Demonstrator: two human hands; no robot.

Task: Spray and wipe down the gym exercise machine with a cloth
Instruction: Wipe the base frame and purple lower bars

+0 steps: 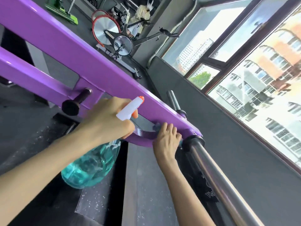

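A purple steel frame of the exercise machine [84, 56] runs diagonally from upper left to lower right. My left hand [107, 119] grips the neck of a teal spray bottle [91, 163] with a white and orange trigger head [130, 110], its nozzle close to the frame. My right hand [167, 141] presses a small blue cloth [157, 127] against the purple frame near its lower end; the cloth is mostly hidden under my fingers. A chrome bar [216, 175] leaves the frame just right of that hand.
A black knob pin [73, 105] and a short chrome peg [173, 100] stick out of the frame. Exercise bikes [114, 35] stand at the back. Large windows [244, 62] fill the right side above a grey wall. Dark rubber flooring lies below.
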